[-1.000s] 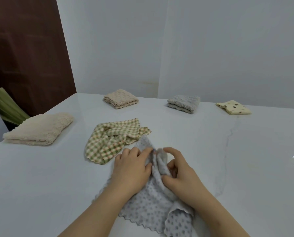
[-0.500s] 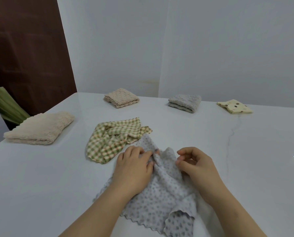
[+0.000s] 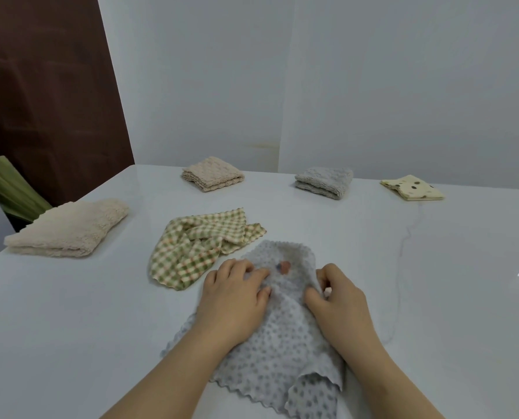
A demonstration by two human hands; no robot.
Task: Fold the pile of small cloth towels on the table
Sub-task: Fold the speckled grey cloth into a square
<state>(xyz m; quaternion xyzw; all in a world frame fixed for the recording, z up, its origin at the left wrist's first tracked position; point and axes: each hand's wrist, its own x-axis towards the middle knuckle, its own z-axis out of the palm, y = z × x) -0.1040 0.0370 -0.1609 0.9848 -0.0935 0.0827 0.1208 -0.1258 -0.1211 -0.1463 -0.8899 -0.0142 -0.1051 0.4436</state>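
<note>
A grey dotted towel [image 3: 278, 352] with a scalloped edge lies rumpled on the white table [image 3: 71, 328] right in front of me. My left hand [image 3: 234, 293] grips its left part with curled fingers. My right hand [image 3: 338, 293] pinches its right edge. Between the hands the cloth's far end is spread, and a small reddish spot shows there. A green and orange checked towel [image 3: 201, 246] lies crumpled just beyond my left hand, touching the grey one.
Folded towels sit further out: a fluffy cream one [image 3: 68, 229] at the left edge, a beige one [image 3: 213, 173], a grey one [image 3: 324, 182] and a yellow spotted one [image 3: 412, 187] along the back. Green leaves [image 3: 7, 189] show beyond the table's left side.
My right hand has moved right, away from the left hand, pulling the grey towel's far end open and wider. The left hand has stayed in place on the cloth.
</note>
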